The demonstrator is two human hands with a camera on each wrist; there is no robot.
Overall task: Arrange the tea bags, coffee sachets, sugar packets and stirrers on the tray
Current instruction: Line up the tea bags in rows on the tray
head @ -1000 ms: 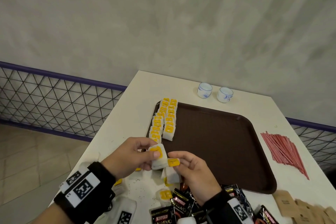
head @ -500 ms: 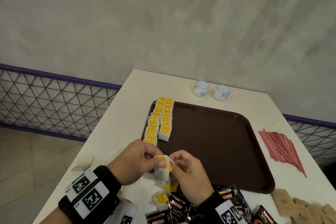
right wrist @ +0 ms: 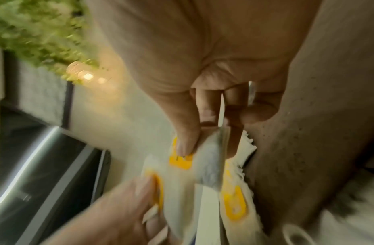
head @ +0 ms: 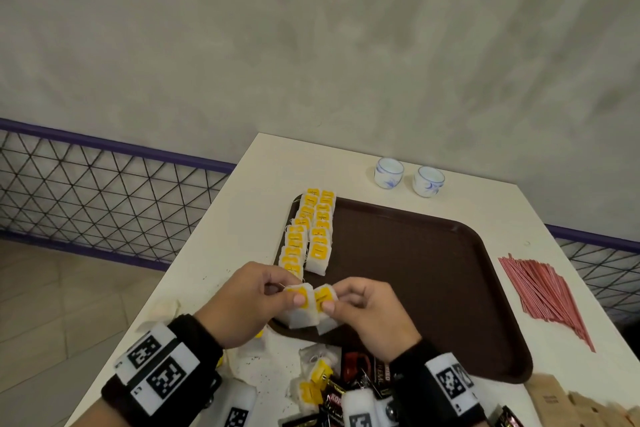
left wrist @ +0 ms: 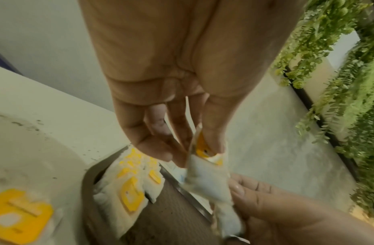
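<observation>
Tea-bag step: left hand [head: 249, 302] and right hand [head: 363, 308] each pinched a tea bag [head: 299, 305] at lower centre; next, presumably, extending the tray [head: 433, 288] rows.

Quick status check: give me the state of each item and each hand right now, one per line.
Left hand: pinching one white tea bag with a yellow tag.
Right hand: pinching a second tea bag.
Dark brown plastic tray: two rows of tea bags along its left edge.
Red stirrers: loose pile on the table, off the tray.
Two white-and-blue cups: upright, beyond the tray.
Black coffee sachets: heaped off the tray.
</observation>
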